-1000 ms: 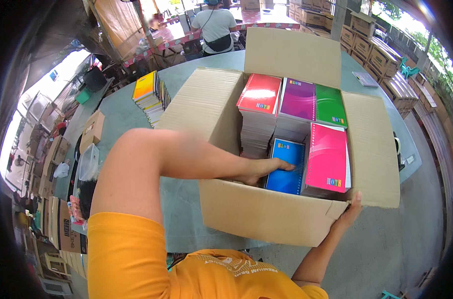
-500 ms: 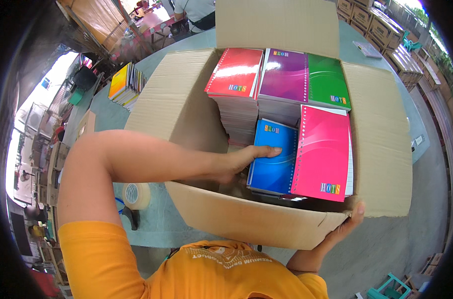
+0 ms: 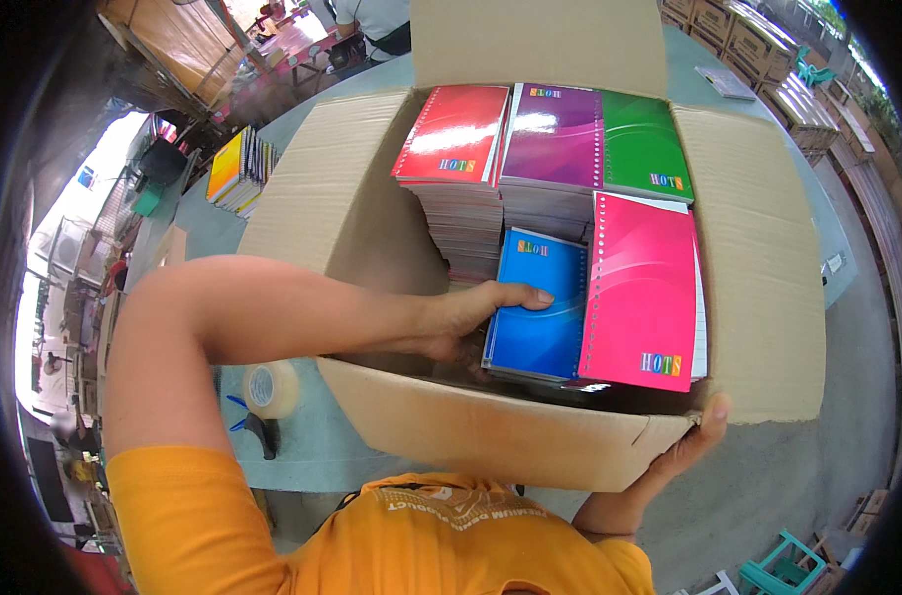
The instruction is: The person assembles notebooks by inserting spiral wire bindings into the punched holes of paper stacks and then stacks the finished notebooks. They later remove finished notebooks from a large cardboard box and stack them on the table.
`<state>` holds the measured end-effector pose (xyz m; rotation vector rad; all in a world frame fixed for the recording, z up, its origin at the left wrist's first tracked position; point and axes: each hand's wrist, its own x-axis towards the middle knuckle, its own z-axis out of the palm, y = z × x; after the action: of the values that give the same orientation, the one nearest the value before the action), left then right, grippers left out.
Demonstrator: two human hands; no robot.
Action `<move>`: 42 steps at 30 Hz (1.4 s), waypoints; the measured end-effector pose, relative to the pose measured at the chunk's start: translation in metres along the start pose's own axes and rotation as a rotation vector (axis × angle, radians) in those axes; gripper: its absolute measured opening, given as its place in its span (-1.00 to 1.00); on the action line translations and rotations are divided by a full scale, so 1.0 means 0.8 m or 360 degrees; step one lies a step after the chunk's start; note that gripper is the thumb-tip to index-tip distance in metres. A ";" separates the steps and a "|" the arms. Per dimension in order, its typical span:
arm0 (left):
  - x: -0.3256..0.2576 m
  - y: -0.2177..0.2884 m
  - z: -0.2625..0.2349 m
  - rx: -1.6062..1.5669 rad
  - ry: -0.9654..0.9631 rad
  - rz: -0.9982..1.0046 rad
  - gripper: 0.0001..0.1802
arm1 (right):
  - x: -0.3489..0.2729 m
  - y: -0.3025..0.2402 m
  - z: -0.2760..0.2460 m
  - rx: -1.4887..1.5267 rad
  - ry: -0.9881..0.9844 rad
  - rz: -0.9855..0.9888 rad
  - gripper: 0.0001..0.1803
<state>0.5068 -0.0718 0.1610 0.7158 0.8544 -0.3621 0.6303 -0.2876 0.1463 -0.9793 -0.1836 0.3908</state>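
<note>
Inside the open cardboard box (image 3: 491, 426), my left hand (image 3: 471, 317) grips a stack of blue notebooks (image 3: 538, 332), thumb on the top cover and the other fingers hidden down its left side. A pink notebook (image 3: 644, 293) tops the stack right beside it. Behind these stand stacks topped by a red notebook (image 3: 456, 134), a purple notebook (image 3: 555, 139) and a green notebook (image 3: 646, 149). My right hand (image 3: 704, 426) holds the box's near right corner from outside, thumb up at the rim.
Left of the box on the green table (image 3: 317, 436) lie a roll of clear tape (image 3: 271, 390) and a dark-handled tool (image 3: 261, 434). Farther back are yellow-covered notebooks (image 3: 238, 171). Stacked cartons (image 3: 753, 45) stand at the far right; a person (image 3: 377, 25) sits at the back.
The view has shifted slightly, so the box and its contents sit a little higher and farther left. Both hands keep their holds on the blue notebooks and the box corner.
</note>
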 end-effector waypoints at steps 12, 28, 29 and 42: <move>-0.154 0.020 0.022 -0.0127 0.0005 0.0649 -0.78 | 0.004 -0.008 0.015 -0.0019 0.0273 0.0004 -0.45; -0.300 -0.288 -0.149 -0.0956 0.0560 0.1807 -0.40 | -0.117 -0.027 0.047 -0.0352 -0.3225 0.0179 -0.50; -0.300 -0.308 -0.152 -0.1004 0.0566 0.1775 -0.37 | -0.139 -0.009 0.062 -0.0600 -0.3065 0.0096 -0.47; -0.183 -0.365 -0.163 -0.0451 0.0537 0.0818 -0.24 | -0.231 0.261 0.067 0.0066 -0.2040 0.1944 0.11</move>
<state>0.1809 -0.1869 0.0936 0.7111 0.9768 0.3438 0.3939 -0.2172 0.0058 -0.5609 -0.7192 2.1210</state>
